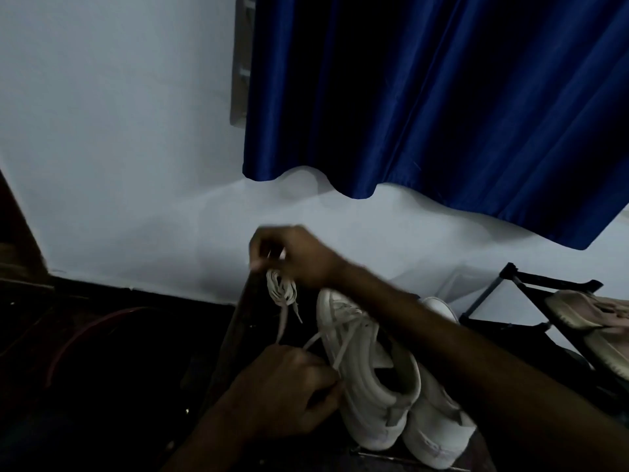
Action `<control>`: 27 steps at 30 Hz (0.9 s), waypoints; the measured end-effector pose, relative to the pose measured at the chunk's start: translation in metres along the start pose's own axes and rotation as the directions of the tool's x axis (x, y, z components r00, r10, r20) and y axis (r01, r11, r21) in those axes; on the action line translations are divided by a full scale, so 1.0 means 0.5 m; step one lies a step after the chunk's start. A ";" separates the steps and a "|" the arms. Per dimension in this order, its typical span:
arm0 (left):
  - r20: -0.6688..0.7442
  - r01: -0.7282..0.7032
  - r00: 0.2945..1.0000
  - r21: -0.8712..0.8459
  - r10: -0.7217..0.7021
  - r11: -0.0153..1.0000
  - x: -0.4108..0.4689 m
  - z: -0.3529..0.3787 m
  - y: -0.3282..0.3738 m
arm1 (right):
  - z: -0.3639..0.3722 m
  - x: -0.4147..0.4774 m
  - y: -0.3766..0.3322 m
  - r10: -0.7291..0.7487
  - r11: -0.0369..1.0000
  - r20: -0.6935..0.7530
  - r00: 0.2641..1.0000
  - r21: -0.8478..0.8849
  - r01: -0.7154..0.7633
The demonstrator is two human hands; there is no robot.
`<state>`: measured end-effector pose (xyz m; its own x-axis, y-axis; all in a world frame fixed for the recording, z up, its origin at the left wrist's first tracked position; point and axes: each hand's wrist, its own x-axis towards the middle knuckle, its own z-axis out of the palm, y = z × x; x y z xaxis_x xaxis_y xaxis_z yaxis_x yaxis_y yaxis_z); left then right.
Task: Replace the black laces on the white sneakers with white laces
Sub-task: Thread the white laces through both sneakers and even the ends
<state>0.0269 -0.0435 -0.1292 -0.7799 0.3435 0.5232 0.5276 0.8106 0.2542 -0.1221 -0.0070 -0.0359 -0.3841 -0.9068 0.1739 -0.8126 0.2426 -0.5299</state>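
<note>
a coiled bundle of white laces (pixel 281 290) is held up by the right hand (pixel 296 257), whose fingers are curled and pinched around the top of the coil. two loose ends are seen hanging just below that hand. the right forearm is stretched in from the lower right and passes above both shoes.

below the right hand, nearer the viewer, the left hand (pixel 286 396) is found with its fingers curled. a white lace strand (pixel 342 350) is pinched at its fingertips. the strand is drawn from the left hand up to the eyelets of the first white sneaker (pixel 374 393), which is stood just to the right of the left hand, close against its fingertips. whether they touch cannot be told. a second white sneaker (pixel 439 434) is set just beside the first, on the side away from the left hand. both heels are turned toward the viewer, and both shoes are rested on a dark surface (pixel 316 454).

a blue curtain (pixel 442 97) is hung above the right hand against a white wall (pixel 119 131). well to the right of the right forearm, a beige shoe (pixel 585 321) is kept on a black rack (pixel 510 301). a reddish hose (pixel 85 327) is curved in the dark, well to the left of the left hand.
</note>
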 end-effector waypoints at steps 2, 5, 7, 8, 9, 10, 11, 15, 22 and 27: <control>0.063 0.016 0.998 0.037 -0.018 0.999 -0.002 0.011 -0.015 | -0.081 0.017 -0.012 0.033 0.999 -0.167 0.985 0.004 -0.032; 0.128 0.065 0.990 -0.028 -0.061 0.997 -0.005 0.016 -0.027 | -0.177 0.024 -0.033 0.066 0.994 -0.326 0.943 -0.061 -0.091; 0.086 0.074 0.994 -0.032 -0.071 0.997 0.001 0.009 -0.032 | -0.212 0.016 -0.038 0.076 0.994 -0.423 0.903 -0.040 -0.102; 0.057 0.079 0.995 -0.027 -0.078 0.996 0.007 0.001 -0.033 | -0.221 0.011 -0.039 0.080 0.994 -0.455 0.887 -0.028 -0.104; 0.054 0.100 0.994 -0.045 -0.097 0.994 0.012 -0.007 -0.030 | -0.222 0.004 -0.037 0.090 0.994 -0.468 0.879 -0.020 -0.112; 0.065 0.144 0.988 -0.084 -0.139 0.986 0.015 -0.014 -0.028 | -0.218 -0.004 -0.034 0.103 0.992 -0.468 0.878 -0.013 -0.123; 0.067 0.200 0.979 -0.123 -0.193 0.972 0.018 -0.020 -0.026 | -0.211 -0.013 -0.030 0.115 0.991 -0.463 0.879 -0.007 -0.134; -0.030 0.240 0.970 -0.022 -0.240 0.971 0.014 -0.029 -0.032 | -0.184 -0.046 -0.018 0.117 0.990 -0.478 0.870 -0.013 -0.141; -0.037 0.289 0.956 -0.051 -0.291 0.956 0.001 -0.059 -0.046 | -0.231 -0.061 -0.025 0.108 0.988 -0.755 0.647 0.010 -0.154; 0.102 0.349 0.933 -0.023 -0.345 0.937 -0.002 -0.058 -0.049 | -0.235 -0.066 -0.038 0.072 0.995 -0.795 0.602 0.014 -0.100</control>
<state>0.0245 -0.0772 -0.1125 -0.9440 0.0897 0.3176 0.2303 0.8682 0.4394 -0.1457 0.0591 0.0661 -0.6382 -0.2546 0.7266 -0.7638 0.3276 -0.5561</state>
